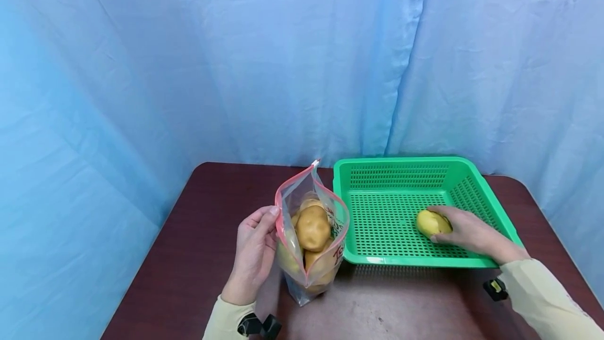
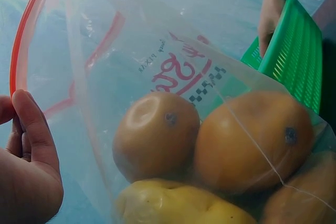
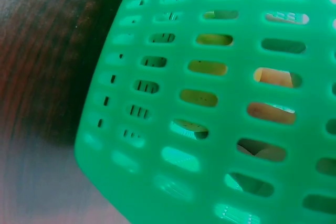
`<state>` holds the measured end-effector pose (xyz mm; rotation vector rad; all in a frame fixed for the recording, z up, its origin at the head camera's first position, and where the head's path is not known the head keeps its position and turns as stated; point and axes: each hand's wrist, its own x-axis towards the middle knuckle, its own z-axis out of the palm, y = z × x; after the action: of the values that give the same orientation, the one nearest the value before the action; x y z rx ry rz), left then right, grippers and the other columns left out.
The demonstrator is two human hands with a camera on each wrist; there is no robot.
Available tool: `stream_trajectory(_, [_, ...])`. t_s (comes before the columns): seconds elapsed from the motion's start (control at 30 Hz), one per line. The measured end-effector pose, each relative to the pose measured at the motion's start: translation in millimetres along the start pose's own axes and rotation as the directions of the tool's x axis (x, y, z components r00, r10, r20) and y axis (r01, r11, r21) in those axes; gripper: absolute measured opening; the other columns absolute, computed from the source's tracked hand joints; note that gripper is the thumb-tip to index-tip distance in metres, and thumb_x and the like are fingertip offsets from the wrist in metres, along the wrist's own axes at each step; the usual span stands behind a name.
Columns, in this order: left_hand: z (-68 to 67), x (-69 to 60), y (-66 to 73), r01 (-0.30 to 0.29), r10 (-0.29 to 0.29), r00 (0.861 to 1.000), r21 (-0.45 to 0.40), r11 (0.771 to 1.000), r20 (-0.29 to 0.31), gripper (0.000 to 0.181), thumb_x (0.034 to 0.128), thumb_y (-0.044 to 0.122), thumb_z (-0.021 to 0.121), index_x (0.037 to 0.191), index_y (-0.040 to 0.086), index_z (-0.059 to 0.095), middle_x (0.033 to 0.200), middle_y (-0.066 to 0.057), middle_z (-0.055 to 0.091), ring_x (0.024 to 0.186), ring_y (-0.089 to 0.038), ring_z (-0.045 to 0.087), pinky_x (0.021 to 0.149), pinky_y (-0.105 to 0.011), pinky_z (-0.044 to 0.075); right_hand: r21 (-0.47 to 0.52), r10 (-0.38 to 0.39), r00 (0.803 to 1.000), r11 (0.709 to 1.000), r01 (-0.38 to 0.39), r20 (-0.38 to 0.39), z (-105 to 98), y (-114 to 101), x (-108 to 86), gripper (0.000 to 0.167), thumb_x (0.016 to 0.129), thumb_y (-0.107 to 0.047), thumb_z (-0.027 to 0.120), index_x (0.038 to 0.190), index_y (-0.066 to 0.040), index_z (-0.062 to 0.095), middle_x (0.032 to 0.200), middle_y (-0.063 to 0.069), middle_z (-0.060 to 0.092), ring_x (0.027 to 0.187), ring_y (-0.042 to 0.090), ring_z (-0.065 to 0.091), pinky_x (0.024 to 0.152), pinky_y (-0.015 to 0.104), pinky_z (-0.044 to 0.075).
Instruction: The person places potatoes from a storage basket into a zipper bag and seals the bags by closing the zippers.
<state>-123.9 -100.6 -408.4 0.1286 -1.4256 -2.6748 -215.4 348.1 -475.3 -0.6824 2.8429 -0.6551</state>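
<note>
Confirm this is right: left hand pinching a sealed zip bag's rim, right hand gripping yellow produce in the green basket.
Wrong: the head view shows the zip bag gaping open. The left hand pinches its rim; the right hand grips yellow produce in the green basket.

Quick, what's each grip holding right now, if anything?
Left grip: closed, pinching the clear bag at its mouth.
Right grip: closed around a yellow roundish item inside the green basket.

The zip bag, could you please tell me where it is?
In the head view, the zip bag is below centre, just left of the green basket, pinched in the left hand.
</note>
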Motion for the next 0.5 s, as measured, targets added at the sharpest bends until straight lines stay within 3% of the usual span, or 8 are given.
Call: stream_trajectory(0.5, [2.6, -0.1, 1.2, 0.006, -0.006, 1.000, -0.009, 1.000, 0.010, 0.011, 0.1008, 0.002, 0.061, 0.095, 0.003, 0.071, 0.078, -0.002, 0.068, 0.068, -0.008, 0.064, 0.063, -0.020, 0.054, 0.027, 0.007, 0.997, 1.000, -0.005, -0.073, -14.2, -14.4, -10.4, 0.073, 0.087, -0.033, 0.085, 0.144, 0.000, 0.054, 0.129, 0.018, 0.064, 0.099, 0.024, 0.061, 0.072, 0.037, 0.050])
